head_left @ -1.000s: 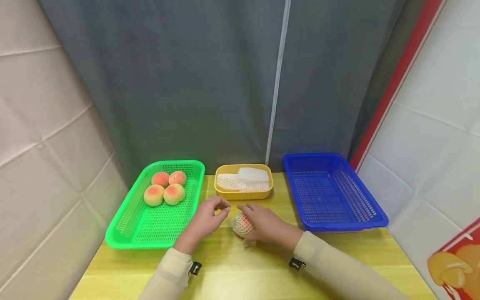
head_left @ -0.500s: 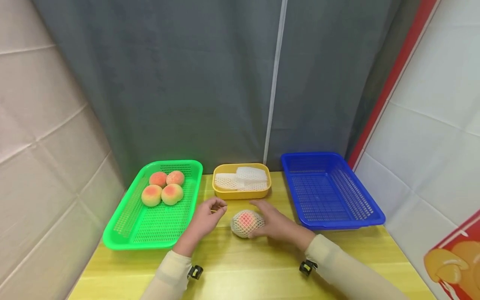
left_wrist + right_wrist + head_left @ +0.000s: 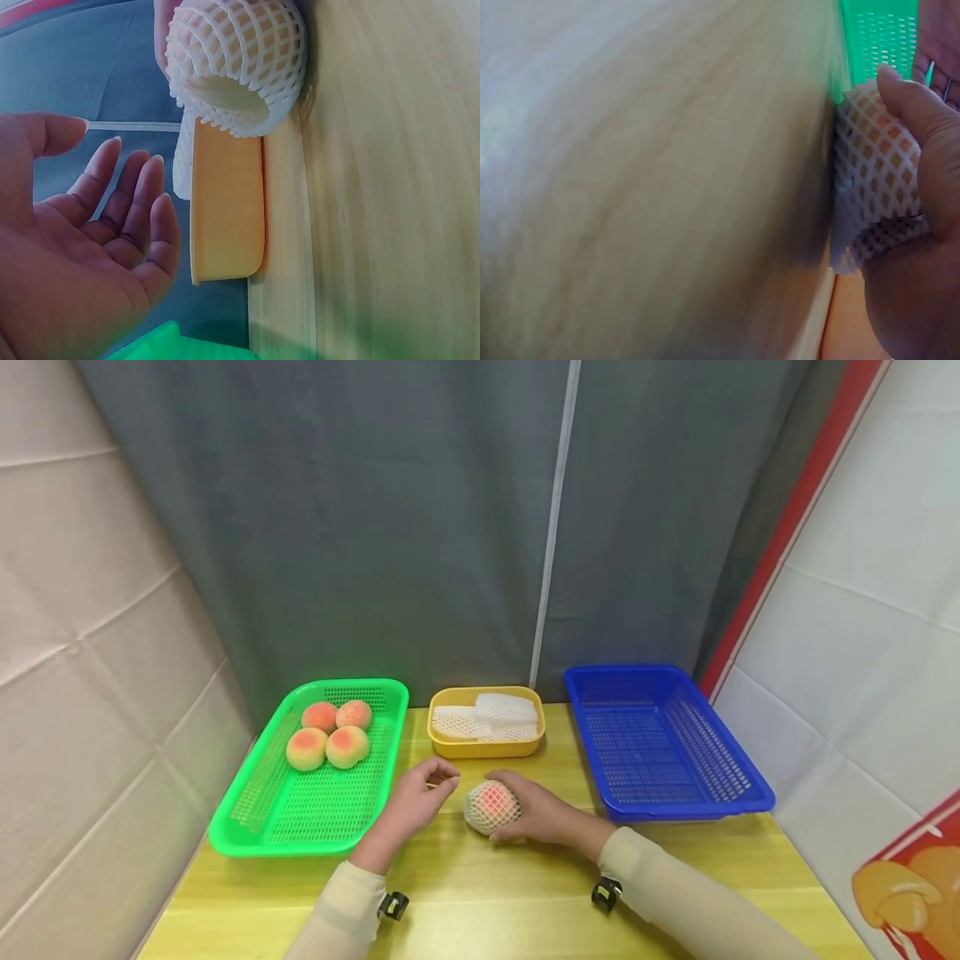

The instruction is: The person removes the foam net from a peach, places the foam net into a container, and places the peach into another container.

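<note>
A pinkish-yellow peach (image 3: pixel 489 808) sits in a white foam net in front of the small yellow basket. My right hand (image 3: pixel 542 810) grips it from the right, thumb on the near side and fingers round the far side. The right wrist view shows the thumb lying along the foam net (image 3: pixel 881 161). To the left of the peach, and apart from it, my left hand (image 3: pixel 414 797) hovers holding nothing, palm turned towards it. In the left wrist view its fingers (image 3: pixel 131 202) are loosely bent, and an open end of the net faces that camera.
At left stands a green basket (image 3: pixel 330 806) with several bare peaches (image 3: pixel 347 747). The small yellow basket (image 3: pixel 487 749) behind the hands holds more foam nets (image 3: pixel 506 710). On the right is a blue basket (image 3: pixel 652 752). A grey curtain (image 3: pixel 375 527) hangs behind the wooden table (image 3: pixel 480 902).
My right hand lay over the netted peach, drew back to the right with its fingers spread, and now closes round its right side. My left hand stays nearly still.
</note>
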{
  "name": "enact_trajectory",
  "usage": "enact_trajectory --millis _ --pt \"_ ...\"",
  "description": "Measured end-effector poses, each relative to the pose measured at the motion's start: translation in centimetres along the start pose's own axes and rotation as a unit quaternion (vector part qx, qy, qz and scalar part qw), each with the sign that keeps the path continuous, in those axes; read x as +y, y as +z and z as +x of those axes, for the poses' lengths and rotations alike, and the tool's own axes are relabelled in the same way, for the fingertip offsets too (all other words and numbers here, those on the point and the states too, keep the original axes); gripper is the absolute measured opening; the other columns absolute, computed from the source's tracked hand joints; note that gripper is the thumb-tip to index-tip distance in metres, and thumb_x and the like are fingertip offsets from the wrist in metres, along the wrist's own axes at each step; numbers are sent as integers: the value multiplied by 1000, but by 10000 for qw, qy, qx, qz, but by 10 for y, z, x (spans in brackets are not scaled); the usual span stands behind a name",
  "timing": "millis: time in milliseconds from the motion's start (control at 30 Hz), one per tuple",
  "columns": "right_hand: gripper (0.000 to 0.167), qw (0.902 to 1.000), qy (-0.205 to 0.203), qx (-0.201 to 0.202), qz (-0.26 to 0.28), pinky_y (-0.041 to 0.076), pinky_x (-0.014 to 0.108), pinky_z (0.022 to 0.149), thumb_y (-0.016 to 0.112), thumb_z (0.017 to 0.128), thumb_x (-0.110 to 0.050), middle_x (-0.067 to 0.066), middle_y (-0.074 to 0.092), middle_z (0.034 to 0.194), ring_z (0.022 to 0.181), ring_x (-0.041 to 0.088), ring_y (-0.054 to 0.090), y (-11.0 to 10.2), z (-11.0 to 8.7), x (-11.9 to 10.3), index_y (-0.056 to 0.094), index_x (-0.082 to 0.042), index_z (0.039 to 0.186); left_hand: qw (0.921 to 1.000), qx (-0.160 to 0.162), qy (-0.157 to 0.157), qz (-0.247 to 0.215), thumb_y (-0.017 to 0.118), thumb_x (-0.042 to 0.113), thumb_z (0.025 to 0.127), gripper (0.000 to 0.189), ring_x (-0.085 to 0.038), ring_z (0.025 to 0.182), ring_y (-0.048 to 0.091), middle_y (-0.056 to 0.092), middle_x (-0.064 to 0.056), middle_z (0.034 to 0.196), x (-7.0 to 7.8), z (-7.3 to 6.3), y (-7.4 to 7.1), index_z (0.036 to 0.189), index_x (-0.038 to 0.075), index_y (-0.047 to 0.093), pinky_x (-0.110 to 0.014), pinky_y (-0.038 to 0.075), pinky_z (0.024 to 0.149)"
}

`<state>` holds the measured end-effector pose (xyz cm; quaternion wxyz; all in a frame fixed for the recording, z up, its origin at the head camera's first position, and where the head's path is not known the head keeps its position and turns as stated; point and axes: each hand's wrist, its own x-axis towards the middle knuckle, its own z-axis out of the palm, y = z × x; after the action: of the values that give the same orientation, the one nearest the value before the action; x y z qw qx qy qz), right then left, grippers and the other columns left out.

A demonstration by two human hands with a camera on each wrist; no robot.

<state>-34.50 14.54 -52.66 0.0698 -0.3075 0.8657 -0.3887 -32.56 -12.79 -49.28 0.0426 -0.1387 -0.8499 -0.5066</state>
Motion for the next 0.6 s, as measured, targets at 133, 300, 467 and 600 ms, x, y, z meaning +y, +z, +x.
enact_trajectory --millis 133,300,467,600 --pt "97 9999 -114 76 -4 46 53 119 100 84 -33 5 60 153 136 23 61 2 1 3 47 -12 163 10000 3 18 34 71 19 108 9 -22 106 70 76 1 106 1 -1 1 112 13 76 -41 60 85" --pt "93 9995 -174 235 -73 48 52 117 99 85 -34 4 60 151 133 21 62 1 1 3 49 -13 161 10000 -32 79 27 71 20 109 9 -21 105 70 76 2 107 2 -2 0 113 13 76 -41 60 87" --pt "90 9987 -214 431 149 52 46 113 99 84 -36 -5 61 145 126 15 63 -9 -1 -11 51 -18 159 9998 -4 131 -159 71 18 109 9 -18 104 69 75 1 108 5 -3 -3 113 13 76 -43 59 93" --pt "88 9967 -509 625 72 52 45 112 100 83 -32 -4 60 144 127 15 63 -23 -2 -31 53 -21 156 9988 81 287 -391 71 16 109 6 -17 101 68 74 2 106 8 -3 -7 111 13 76 -39 58 90"
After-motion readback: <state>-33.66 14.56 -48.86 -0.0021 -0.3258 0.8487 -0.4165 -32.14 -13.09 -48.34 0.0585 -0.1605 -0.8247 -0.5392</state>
